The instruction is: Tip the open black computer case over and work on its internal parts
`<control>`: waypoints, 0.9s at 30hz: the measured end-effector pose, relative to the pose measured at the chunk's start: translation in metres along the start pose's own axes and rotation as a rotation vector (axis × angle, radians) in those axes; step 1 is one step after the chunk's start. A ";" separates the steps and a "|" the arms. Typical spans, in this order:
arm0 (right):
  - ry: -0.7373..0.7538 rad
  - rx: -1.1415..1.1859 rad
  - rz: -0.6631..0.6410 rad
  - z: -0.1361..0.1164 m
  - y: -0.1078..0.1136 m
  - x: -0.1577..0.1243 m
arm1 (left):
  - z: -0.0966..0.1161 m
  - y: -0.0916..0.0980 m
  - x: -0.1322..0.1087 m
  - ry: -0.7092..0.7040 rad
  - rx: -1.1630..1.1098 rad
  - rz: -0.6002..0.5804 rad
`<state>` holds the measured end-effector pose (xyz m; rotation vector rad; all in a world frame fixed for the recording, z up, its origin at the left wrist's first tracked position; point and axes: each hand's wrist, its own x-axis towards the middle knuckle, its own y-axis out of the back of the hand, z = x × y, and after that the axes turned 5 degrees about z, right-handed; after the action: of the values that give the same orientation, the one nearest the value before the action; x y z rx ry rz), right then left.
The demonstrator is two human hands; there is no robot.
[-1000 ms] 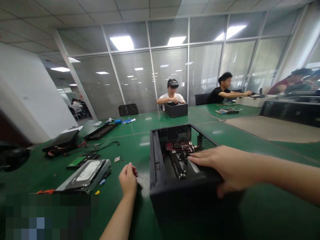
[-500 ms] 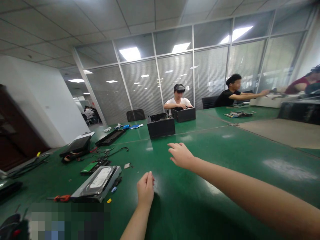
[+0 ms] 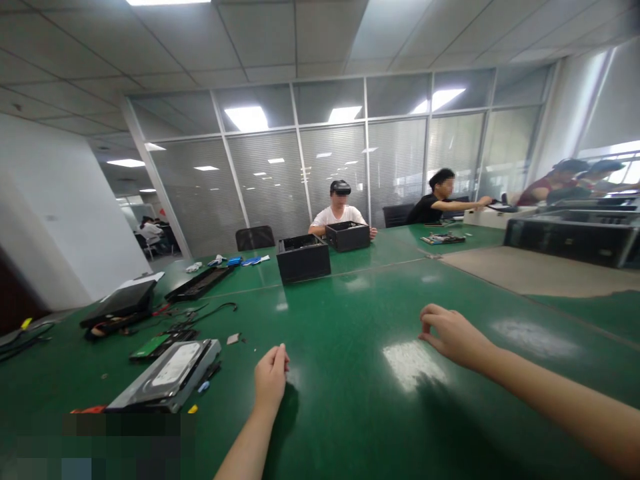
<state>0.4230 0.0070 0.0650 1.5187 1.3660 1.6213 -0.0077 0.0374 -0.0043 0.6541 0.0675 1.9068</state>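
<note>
My left hand (image 3: 271, 375) is over the near middle of the green table (image 3: 345, 413), its fingers curled closed. Whatever it may hold is hidden. To its left sits a hard drive (image 3: 175, 365) with a white label in a metal bracket, and behind that a green circuit board (image 3: 155, 345). Further right, my right hand (image 3: 453, 333) hovers above the tabletop, fingers bent and the thumb apart from them. Nothing shows between them, and it touches no object. A small silvery piece (image 3: 233, 339) lies between the bracket and my left hand.
Black computer cases (image 3: 304, 260) stand across the table, one before a person in a white shirt (image 3: 339, 212). Loose cables (image 3: 215, 309) and a long black panel (image 3: 197, 283) lie left. At right are a large dark case (image 3: 565, 233) and a tan board (image 3: 520, 267).
My right hand has moved right and slightly toward me, away from the black cases. The left hand stays curled. The view has shifted, and the person opposite now grips the case's side.
</note>
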 end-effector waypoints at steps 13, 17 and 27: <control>0.053 -0.148 0.411 0.031 0.001 0.067 | -0.004 0.000 0.002 0.011 0.023 -0.066; 0.068 -0.225 0.294 0.036 0.001 0.086 | -0.002 0.000 0.001 0.015 0.026 -0.084; 0.095 0.008 0.074 -0.019 0.045 0.024 | -0.003 -0.002 0.004 0.023 0.038 -0.080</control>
<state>0.4111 0.0067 0.1180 1.5306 1.3824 1.7555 -0.0086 0.0423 -0.0057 0.6458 0.1426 1.8404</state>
